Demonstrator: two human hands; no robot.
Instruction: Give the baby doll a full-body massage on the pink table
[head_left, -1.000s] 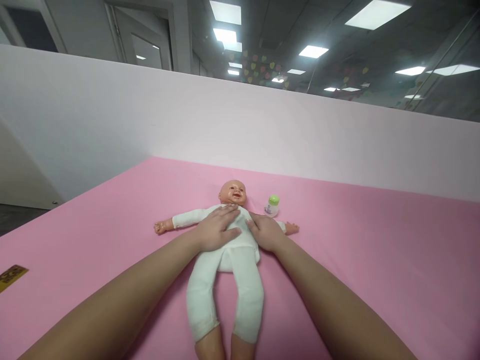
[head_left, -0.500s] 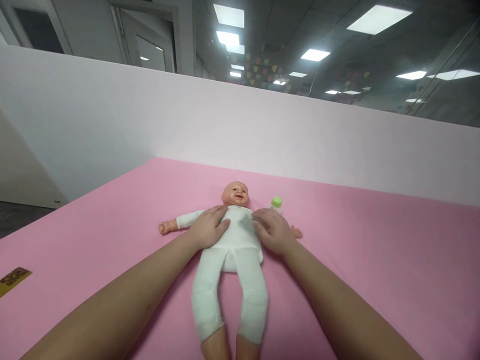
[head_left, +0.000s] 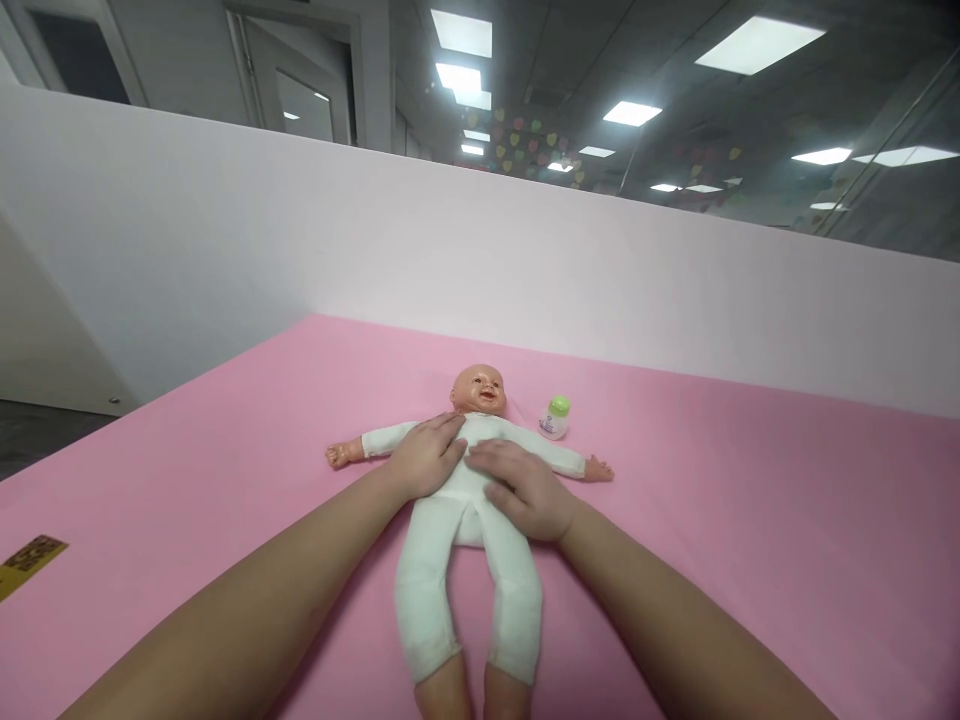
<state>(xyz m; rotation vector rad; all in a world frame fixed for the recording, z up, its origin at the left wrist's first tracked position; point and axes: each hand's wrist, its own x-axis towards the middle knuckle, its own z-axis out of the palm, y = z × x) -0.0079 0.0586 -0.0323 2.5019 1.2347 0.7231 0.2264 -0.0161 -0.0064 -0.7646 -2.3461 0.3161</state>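
Doll (head_left: 468,484), face up on the pink surface (head_left: 750,480). Left hand (head_left: 427,458) lies on its chest; right hand (head_left: 525,488) has shifted inward over its torso. Each grip is open, thumb apart. Bottle (head_left: 555,419), previously part-hidden, now shows beyond its outstretched arm.

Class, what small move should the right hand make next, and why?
Probably slide the right hand slightly up the baby doll: its fingers are lower over the torso, while the left hand's fingertips reach near the neck.
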